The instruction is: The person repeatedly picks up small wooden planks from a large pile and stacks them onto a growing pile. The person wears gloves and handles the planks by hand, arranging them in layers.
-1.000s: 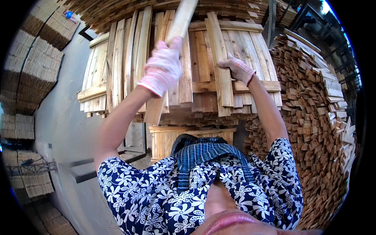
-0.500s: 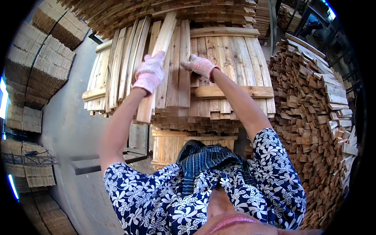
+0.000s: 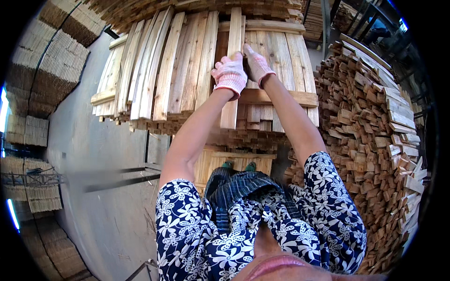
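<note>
Both my hands wear pale pink-and-white knit gloves. My left hand [image 3: 230, 75] is closed over a narrow wooden board [image 3: 229, 114], which lies lengthwise away from me on top of a stack of boards. My right hand [image 3: 257, 65] is at that board's right edge, its fingers stretched out flat and their tips partly hidden. To the left lie several loose boards [image 3: 161, 79] side by side, some slightly fanned. Under them, more planks [image 3: 297, 61] form a flat layer crossed by a near batten [image 3: 276, 97] and a far batten [image 3: 276, 26].
A large heap of short wood pieces [image 3: 356, 136] rises on the right. Tall bundled wood stacks [image 3: 51, 51] line the left beyond a grey floor [image 3: 108, 140]. More layered wood [image 3: 187, 9] stands behind the work stack. A dark metal frame [image 3: 122, 180] is low on the left.
My left hand has moved right with the board, bringing it beside my right hand. The board now lies straighter. The view has shifted slightly, showing my feet below.
</note>
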Demonstrator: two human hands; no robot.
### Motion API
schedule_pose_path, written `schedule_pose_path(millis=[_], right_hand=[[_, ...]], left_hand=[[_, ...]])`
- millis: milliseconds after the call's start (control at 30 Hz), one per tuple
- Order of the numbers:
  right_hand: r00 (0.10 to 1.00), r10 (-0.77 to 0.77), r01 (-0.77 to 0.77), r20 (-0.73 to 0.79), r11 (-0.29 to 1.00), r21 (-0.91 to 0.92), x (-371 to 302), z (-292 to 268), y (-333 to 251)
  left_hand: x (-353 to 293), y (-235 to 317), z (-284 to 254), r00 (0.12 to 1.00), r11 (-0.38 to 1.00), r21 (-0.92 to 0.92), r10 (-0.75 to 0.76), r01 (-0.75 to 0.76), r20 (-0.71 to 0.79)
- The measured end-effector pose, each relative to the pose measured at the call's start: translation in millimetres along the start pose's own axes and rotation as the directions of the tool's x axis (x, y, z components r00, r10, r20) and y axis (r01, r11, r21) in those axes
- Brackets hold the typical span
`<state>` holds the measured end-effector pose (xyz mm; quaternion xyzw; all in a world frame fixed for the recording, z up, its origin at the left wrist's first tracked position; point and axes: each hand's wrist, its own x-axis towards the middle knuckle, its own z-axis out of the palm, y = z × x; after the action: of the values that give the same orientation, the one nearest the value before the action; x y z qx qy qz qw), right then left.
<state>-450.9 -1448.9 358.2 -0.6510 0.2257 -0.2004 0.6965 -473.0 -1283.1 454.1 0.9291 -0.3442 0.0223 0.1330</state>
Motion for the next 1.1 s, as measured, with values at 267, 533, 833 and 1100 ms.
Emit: schedule_pose_path(millis=[267, 533, 833, 1100], right_hand=[[0.922, -0.361, 0.381, 0.141, 0.774, -0.505, -10, 12, -30], [0.96, -0.277, 0.192, 0.04, 0.545, -0.816, 24, 111, -22], [0.937, -0.298, -0.065, -0.181, 0.361, -0.93, 9, 124, -71], [0.951, -0.222, 0.306, 0.214, 0.574, -0.76, -43, 203, -135]], left_hand=[[-48, -40, -38, 0.9, 0.827, -0.373, 0.328, -0.421, -0.288], [-155, -125, 28, 0.748, 0.81, 0.319, 0.581, -0.492, -0.32], [-116, -118, 20, 0.783, 0.837, 0.202, 0.548, -0.509, -0.296], [-102, -210, -143, 0.926, 0.961, 0.276, 0.088, 0.018, -0.366]])
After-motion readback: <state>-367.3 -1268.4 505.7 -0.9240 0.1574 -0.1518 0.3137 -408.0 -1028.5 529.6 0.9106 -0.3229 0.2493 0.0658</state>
